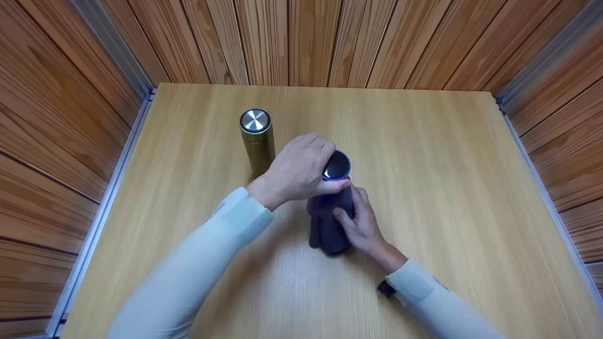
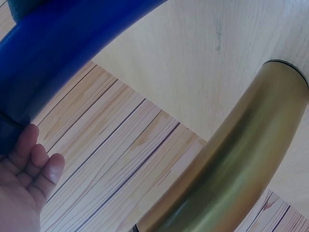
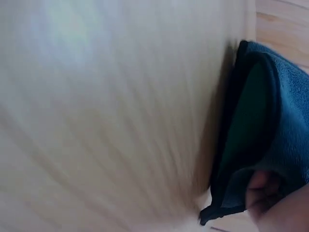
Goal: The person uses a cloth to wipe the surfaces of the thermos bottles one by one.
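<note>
A blue thermos bottle with a dark shiny lid stands on the table, seen also as a curved blue body in the left wrist view. My left hand grips it at the top, thumb across the near side and fingers around the far side. Lower down, a dark blue-grey cloth wraps the bottle, its edge hanging in folds. My right hand holds the cloth against the bottle's right side. In the right wrist view the cloth bulges open, and the curled fingers are partly hidden in it.
A gold thermos bottle with a silver-topped lid stands just left of and behind the left hand. Wood-plank walls border the light wooden table at the back and both sides, with metal strips along the side edges.
</note>
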{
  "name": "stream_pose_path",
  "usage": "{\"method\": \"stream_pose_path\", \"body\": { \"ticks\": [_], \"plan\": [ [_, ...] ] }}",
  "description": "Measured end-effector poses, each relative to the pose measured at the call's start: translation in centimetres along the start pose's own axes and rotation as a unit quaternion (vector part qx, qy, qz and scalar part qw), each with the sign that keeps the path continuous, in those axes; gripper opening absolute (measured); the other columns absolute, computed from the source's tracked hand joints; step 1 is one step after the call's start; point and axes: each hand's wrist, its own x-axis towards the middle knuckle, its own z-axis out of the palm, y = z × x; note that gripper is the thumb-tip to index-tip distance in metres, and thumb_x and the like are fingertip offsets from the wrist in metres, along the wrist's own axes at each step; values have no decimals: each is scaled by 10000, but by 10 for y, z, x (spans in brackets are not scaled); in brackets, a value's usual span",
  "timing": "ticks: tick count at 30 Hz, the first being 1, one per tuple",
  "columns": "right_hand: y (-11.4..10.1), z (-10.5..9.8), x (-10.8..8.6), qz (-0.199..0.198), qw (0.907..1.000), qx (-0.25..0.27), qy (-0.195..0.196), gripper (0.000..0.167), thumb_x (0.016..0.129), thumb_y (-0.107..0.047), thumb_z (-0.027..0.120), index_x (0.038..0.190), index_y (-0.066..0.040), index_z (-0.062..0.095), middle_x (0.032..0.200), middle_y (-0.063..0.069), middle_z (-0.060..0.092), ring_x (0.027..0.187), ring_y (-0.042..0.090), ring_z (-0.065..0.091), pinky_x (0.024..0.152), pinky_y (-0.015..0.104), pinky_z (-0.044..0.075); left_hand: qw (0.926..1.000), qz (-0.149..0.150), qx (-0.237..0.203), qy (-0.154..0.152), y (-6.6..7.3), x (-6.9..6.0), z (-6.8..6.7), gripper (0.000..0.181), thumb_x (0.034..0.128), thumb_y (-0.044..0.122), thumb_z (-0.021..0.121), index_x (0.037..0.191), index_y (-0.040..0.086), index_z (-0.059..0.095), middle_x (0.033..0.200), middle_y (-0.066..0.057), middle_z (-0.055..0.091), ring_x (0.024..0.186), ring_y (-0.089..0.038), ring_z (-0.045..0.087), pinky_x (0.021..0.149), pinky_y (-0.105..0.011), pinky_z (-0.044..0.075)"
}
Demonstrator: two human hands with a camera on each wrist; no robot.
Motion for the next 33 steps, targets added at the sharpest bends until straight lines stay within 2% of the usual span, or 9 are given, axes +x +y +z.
{"method": "stream_pose_path", "body": {
  "ticks": [2, 8, 11, 13, 17, 19, 21, 26, 33],
  "plan": [
    [-3, 2, -1, -259, 9995, -120, 122, 681, 943, -233, 734, 1528, -49, 438, 1294, 185, 496, 1117, 261, 533, 970, 410, 428, 10000, 21, 0, 32, 0, 1, 0, 675, 942, 712, 511, 1038, 53, 624, 902, -51, 631, 863, -233, 568, 790, -383, 500],
    [-22, 3, 2, -784, 9931, 32, 869, 806, 856, 0, 781, 1556, -20, 382, 1296, 151, 475, 1131, 235, 531, 994, 276, 438, 10000, -18, -37, -88, 3, 2, 1, 701, 944, 724, 495, 1079, 52, 640, 941, -59, 659, 888, -232, 577, 816, -377, 508],
    [-30, 3, 6, -865, 9911, 159, 996, 844, 853, -5, 784, 1572, -13, 342, 1332, 165, 449, 1178, 239, 511, 1042, 255, 422, 9998, -60, -40, -172, 5, 2, 1, 712, 946, 731, 485, 1099, 54, 647, 948, -57, 667, 884, -226, 572, 812, -366, 507],
    [-29, 2, 7, -851, 9915, 147, 975, 797, 885, -93, 774, 1561, -12, 360, 1341, 165, 442, 1191, 232, 505, 1059, 246, 412, 9998, -71, -46, -204, 5, 2, 1, 719, 947, 734, 480, 1103, 53, 649, 947, -57, 667, 884, -225, 569, 809, -361, 507],
    [-19, 1, 8, -842, 9926, -100, 864, 681, 931, -370, 694, 1484, -30, 491, 1290, 150, 477, 1137, 215, 524, 1004, 234, 422, 9997, -62, -57, -213, 5, 2, 2, 722, 949, 734, 473, 1102, 50, 644, 939, -54, 656, 883, -223, 562, 804, -359, 502],
    [-13, 1, 7, -836, 9931, -210, 796, 647, 936, -429, 668, 1440, -40, 548, 1263, 144, 505, 1113, 220, 542, 979, 253, 437, 9997, -61, -61, -219, 5, 2, 1, 718, 950, 731, 473, 1098, 49, 641, 933, -52, 650, 878, -223, 556, 800, -360, 499],
    [-6, 1, 5, -809, 9935, -363, 711, 599, 927, -391, 704, 1396, -37, 587, 1233, 147, 531, 1084, 235, 564, 954, 286, 458, 9997, -64, -91, -239, 4, 2, 0, 711, 949, 728, 481, 1095, 49, 636, 930, -53, 646, 876, -226, 552, 799, -364, 496],
    [3, 0, 2, -635, 9938, -812, 416, 475, 868, -175, 795, 1290, -20, 640, 1138, 134, 588, 992, 239, 605, 885, 374, 507, 9997, -69, -162, -195, 2, 2, 0, 691, 937, 722, 514, 1074, 54, 627, 916, -47, 632, 866, -226, 544, 784, -366, 486],
    [9, -7, 6, -443, 9926, -1125, 68, 282, 837, -128, 832, 1066, -11, 716, 964, 93, 680, 848, 205, 648, 741, 384, 539, 9998, -33, -175, 22, 0, 0, 1, 658, 930, 702, 543, 1034, 58, 623, 894, -44, 618, 851, -231, 547, 751, -361, 476]
  ]
}}
